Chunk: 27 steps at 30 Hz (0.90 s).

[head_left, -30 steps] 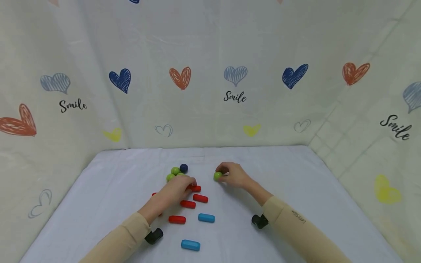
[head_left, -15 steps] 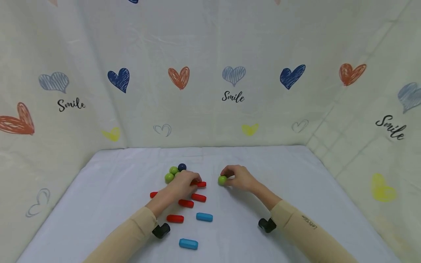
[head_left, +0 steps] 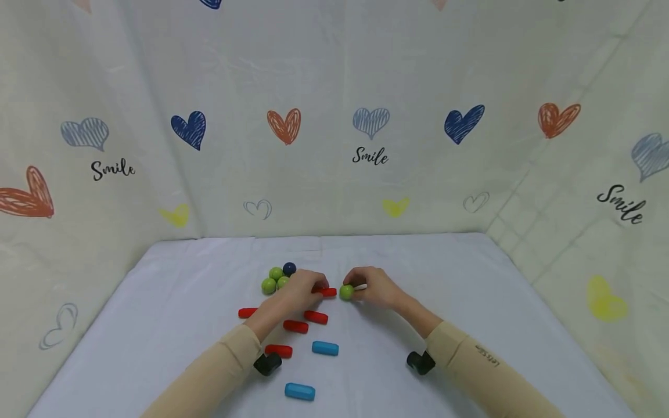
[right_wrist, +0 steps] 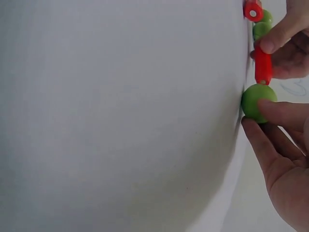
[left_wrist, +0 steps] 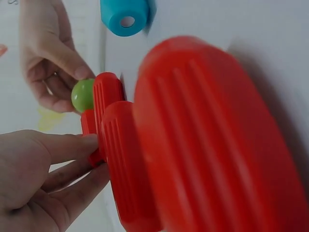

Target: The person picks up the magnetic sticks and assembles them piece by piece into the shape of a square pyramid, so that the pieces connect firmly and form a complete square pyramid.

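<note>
My left hand (head_left: 305, 290) pinches a short red rod (head_left: 329, 292) between thumb and fingers. The rod points right, toward a green ball (head_left: 346, 292) that my right hand (head_left: 380, 288) pinches from its right side. In the right wrist view, the end of the held red rod (right_wrist: 263, 65) is right at the surface of the green ball (right_wrist: 251, 99). Part of that rod hides behind my left fingers. The left wrist view shows several more ridged red rods (left_wrist: 212, 130) in front of the hand.
Left of the hands, several green balls (head_left: 269, 285) cluster with a dark blue ball (head_left: 290, 268). Nearer me lie red rods (head_left: 295, 326) and two blue rods (head_left: 325, 348), (head_left: 300, 391) on the white cloth (head_left: 470, 325). A heart-patterned curtain (head_left: 324, 75) hangs behind the table.
My left hand has moved right with the red rod. The right hand carried its green ball slightly nearer me, then left, so rod and ball have come together.
</note>
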Available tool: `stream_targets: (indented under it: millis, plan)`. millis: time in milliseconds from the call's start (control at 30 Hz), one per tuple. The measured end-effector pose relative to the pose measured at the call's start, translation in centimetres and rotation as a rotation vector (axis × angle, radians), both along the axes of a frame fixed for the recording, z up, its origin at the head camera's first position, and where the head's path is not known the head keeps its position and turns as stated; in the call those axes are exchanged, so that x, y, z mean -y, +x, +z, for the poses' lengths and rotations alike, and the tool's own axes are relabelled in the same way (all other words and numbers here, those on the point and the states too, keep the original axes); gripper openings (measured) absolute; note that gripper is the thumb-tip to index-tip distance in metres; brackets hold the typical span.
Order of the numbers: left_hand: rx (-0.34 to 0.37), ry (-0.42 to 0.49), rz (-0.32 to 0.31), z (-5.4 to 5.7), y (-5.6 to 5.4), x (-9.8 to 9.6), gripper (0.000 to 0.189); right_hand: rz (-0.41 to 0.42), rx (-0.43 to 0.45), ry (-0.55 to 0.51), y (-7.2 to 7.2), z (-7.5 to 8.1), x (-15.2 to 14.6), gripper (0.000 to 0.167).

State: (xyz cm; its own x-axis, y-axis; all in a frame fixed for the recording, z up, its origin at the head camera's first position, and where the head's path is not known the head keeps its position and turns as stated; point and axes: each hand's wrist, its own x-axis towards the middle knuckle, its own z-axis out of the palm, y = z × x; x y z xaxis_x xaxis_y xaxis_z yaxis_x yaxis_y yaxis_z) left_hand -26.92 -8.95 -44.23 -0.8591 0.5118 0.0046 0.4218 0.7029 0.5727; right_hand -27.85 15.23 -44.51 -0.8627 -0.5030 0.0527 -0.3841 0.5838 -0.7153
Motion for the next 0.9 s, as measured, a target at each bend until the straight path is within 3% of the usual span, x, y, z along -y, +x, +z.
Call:
stream_targets:
  millis: [333,667,800,900]
  plan:
    - [-0.026,-0.002,-0.015,-0.3,-0.4,-0.7,0.021,-0.014,0.009,-0.008,0.1,-0.1,0.0,0.021]
    - [0.016,0.037,0.04,-0.2,0.3,-0.3,0.025,-0.021,-0.006,-0.003,0.1,-0.1,-0.2,0.02]
    - [-0.045,0.063,0.081,0.2,0.8,0.3,0.023,-0.051,0.007,0.001,0.2,-0.3,-0.5,0.02]
    - [-0.146,0.066,0.114,0.4,0.9,1.1,0.021,-0.068,0.006,0.001,0.3,-0.3,-0.9,0.02]
